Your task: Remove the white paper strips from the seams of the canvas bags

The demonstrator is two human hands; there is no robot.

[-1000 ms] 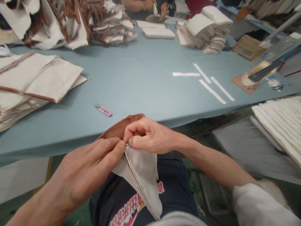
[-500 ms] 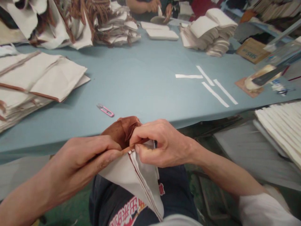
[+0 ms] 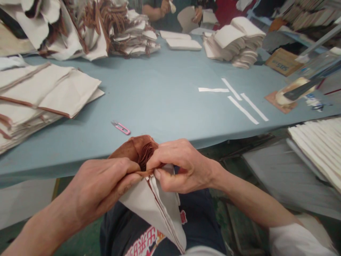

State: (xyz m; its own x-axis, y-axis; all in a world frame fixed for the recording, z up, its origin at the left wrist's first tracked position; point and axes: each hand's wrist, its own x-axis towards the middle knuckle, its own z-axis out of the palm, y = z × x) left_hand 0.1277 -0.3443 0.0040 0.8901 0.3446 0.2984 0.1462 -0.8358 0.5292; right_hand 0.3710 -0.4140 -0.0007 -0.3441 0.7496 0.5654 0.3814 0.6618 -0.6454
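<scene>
Over my lap hangs a white fabric piece [image 3: 145,199] with brown edging and a gathered brown inside, its kind not clear. My left hand [image 3: 106,181] is closed on the brown top edge, thumb below and fingers above. Close beside it, my right hand [image 3: 181,165] pinches the same edge between thumb and bent forefinger, near where a brown-trimmed seam runs down. The fabric's far brown side rests against the table edge. Pink thread snips [image 3: 122,127] lie on the blue table [image 3: 165,99] just beyond my left hand.
White fabric pieces with brown trim [image 3: 50,89] are stacked at left. Four-sided paper strips [image 3: 243,109] lie at right, near a tape-like holder [image 3: 289,94]. Behind are a white stack [image 3: 234,39], a cardboard box [image 3: 283,62] and another person's hand [image 3: 197,14].
My left hand has slid slightly right along the brown edge, nearer my right hand. The far person's hands have moved apart, one raised with a white object. The view has shifted a little.
</scene>
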